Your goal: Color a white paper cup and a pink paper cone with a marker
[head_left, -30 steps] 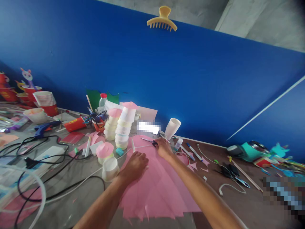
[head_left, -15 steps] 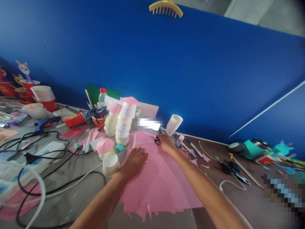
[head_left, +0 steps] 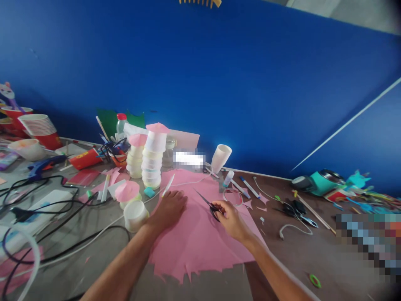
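Note:
A large sheet of pink paper (head_left: 188, 246) with a jagged near edge lies in front of me. My left hand (head_left: 171, 205) rests flat on its left part, fingers stretched out and holding nothing. Over the paper's right half, my right hand (head_left: 228, 217) grips black-handled scissors (head_left: 214, 209), their blades pointing up and left. A white pen or marker (head_left: 168, 185) lies just beyond my left fingertips. To the right of the scissors' handles is a clear tape roll (head_left: 232, 196).
Left of the paper stand cup towers (head_left: 152, 165) topped with pink paper, a white cup (head_left: 135, 215) and a teal block (head_left: 149, 192). Cables (head_left: 72, 255) sprawl at far left. Another white cup (head_left: 221, 158), a glue stick (head_left: 228, 179) and markers (head_left: 250, 188) are at the back right.
My right hand has moved back toward me with the scissors, from the paper's far edge to over its middle right. My left hand stays on the paper. The view has shifted right.

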{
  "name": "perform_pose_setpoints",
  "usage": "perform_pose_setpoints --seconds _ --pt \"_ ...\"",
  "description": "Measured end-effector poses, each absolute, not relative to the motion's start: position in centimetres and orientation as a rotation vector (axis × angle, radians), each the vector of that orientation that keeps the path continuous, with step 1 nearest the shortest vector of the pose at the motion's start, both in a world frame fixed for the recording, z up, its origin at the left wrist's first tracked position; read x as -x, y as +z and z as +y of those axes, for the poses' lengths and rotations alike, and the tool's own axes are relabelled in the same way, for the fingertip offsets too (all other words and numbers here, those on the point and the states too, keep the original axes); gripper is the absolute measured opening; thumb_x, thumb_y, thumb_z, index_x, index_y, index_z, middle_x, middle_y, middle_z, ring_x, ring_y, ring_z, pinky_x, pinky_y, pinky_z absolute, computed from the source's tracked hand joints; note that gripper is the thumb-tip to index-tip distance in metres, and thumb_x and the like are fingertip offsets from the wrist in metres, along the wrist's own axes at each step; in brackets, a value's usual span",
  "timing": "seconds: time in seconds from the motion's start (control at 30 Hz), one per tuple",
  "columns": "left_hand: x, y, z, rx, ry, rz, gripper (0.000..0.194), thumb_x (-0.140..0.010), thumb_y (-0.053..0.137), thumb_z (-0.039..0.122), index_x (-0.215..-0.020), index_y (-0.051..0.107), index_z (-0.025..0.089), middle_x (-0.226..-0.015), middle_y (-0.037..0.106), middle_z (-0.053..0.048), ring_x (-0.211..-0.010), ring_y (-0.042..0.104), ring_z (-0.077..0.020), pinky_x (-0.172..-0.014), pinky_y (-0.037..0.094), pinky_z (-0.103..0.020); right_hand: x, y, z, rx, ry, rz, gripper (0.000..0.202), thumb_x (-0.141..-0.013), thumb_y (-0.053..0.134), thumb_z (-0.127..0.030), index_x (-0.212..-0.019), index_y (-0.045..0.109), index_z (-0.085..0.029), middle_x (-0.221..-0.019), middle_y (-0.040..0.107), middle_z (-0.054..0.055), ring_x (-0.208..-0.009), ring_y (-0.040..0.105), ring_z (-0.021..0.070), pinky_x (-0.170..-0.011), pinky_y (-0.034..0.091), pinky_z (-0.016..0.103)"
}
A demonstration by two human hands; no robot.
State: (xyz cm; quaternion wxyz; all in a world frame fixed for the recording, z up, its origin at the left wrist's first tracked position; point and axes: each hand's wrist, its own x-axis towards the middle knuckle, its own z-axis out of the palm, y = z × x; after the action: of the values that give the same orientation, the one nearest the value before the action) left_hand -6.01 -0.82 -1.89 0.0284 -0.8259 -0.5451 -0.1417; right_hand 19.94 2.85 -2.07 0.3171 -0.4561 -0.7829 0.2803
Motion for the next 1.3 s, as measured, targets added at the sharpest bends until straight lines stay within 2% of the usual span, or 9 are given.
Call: perform_pose_setpoints --seconds 0.17,0.33,0.47,0.53,0.73,0.97,1.07,1.17,1.3 --pt "6.1 -2.2 -0.5 2.546 -0.370 -1.689 0.020 -0.096 0.044 0.023 -0.107 0.061 0.022 -0.123 0.062 -0.008 -0.112 0.056 -0.0254 -0.100 0.039 -0.043 -19.6 -1.6 0.9 1.182 0.421 -2.393 0.029 -0.082 0.054 -0.008 -0.104 0.069 -0.020 -0.098 0.071 0.007 -0.094 0.064 0.0247 -0.086 0.051 0.041" --pt "6.3 -2.5 -0.4 2.544 -0.393 -1.664 0.019 -0.095 0.046 0.023 -0.107 0.060 0.020 -0.122 0.063 -0.010 -0.114 0.056 -0.0263 -0.101 0.038 -0.046 -20.2 -0.8 1.6 1.213 0.255 -2.366 0.024 -0.092 0.049 -0.016 -0.099 0.071 -0.018 -0.093 0.067 0.009 -0.086 0.065 0.0220 -0.079 0.053 0.037" --pt "6.4 -2.6 -0.4 2.547 -0.415 -1.685 0.018 -0.094 0.048 0.020 -0.108 0.060 0.020 -0.124 0.063 -0.010 -0.115 0.057 -0.0267 -0.106 0.034 -0.051 -21.8 -1.1 4.3 1.382 0.041 -2.245 0.020 -0.087 0.055 -0.017 -0.100 0.071 -0.018 -0.103 0.068 0.012 -0.100 0.063 0.0279 -0.090 0.050 0.043" --pt "6.4 -2.7 -0.4 2.555 -0.423 -1.707 0.020 -0.094 0.047 0.019 -0.110 0.059 0.021 -0.125 0.063 -0.009 -0.116 0.057 -0.0261 -0.108 0.033 -0.053 -22.7 -1.6 5.4 1.551 -0.036 -2.274 0.017 -0.084 0.060 -0.017 -0.096 0.072 -0.019 -0.106 0.068 0.013 -0.103 0.061 0.0314 -0.089 0.049 0.046" --pt "6.5 -2.8 -0.3 2.565 -0.440 -1.726 0.023 -0.095 0.047 0.022 -0.114 0.059 0.022 -0.128 0.062 -0.008 -0.117 0.058 -0.0268 -0.109 0.031 -0.056 -23.6 -1.6 6.3 1.662 -0.064 -2.370 0.014 -0.082 0.060 -0.012 -0.083 0.071 -0.020 -0.094 0.071 0.010 -0.103 0.061 0.0308 -0.087 0.046 0.044" --pt "6.1 -1.7 -1.0 2.537 -0.457 -1.739 0.030 -0.095 0.044 0.020 -0.124 0.053 0.020 -0.126 0.063 -0.010 -0.117 0.058 -0.0259 -0.109 0.032 -0.051 -20.0 0.7 1.5 1.017 0.048 -2.445 0.017 -0.091 0.050 -0.014 -0.090 0.065 -0.020 -0.088 0.069 0.006 -0.092 0.058 0.0225 -0.090 0.046 0.039" --pt "5.9 -1.6 -1.0 2.529 -0.410 -1.780 0.030 -0.096 0.044 0.021 -0.125 0.052 0.019 -0.127 0.063 -0.011 -0.116 0.058 -0.0266 -0.109 0.032 -0.052 -18.3 -0.2 -0.8 0.828 0.047 -2.608 0.018 -0.086 0.053 -0.010 -0.087 0.066 -0.023 -0.086 0.068 0.004 -0.097 0.056 0.0232 -0.108 0.035 0.046" --pt "5.9 -1.7 -0.8 2.534 -0.333 -1.785 0.032 -0.096 0.044 0.024 -0.127 0.051 0.018 -0.131 0.062 -0.012 -0.118 0.056 -0.0284 -0.109 0.031 -0.054 -18.1 -1.2 -1.4 0.859 -0.001 -2.733 0.021 -0.081 0.053 -0.008 -0.082 0.066 -0.024 -0.088 0.067 0.004 -0.097 0.056 0.0233 -0.113 0.029 0.047" --pt "6.1 -2.1 -0.6 2.550 -0.328 -1.807 0.036 -0.096 0.044 0.024 -0.131 0.048 0.019 -0.135 0.060 -0.012 -0.122 0.055 -0.0281 -0.111 0.029 -0.056 -19.7 -1.5 -0.2 1.018 -0.034 -2.730 0.026 -0.083 0.048 -0.007 -0.084 0.068 -0.023 -0.087 0.068 0.005 -0.093 0.058 0.0228 -0.110 0.032 0.047"
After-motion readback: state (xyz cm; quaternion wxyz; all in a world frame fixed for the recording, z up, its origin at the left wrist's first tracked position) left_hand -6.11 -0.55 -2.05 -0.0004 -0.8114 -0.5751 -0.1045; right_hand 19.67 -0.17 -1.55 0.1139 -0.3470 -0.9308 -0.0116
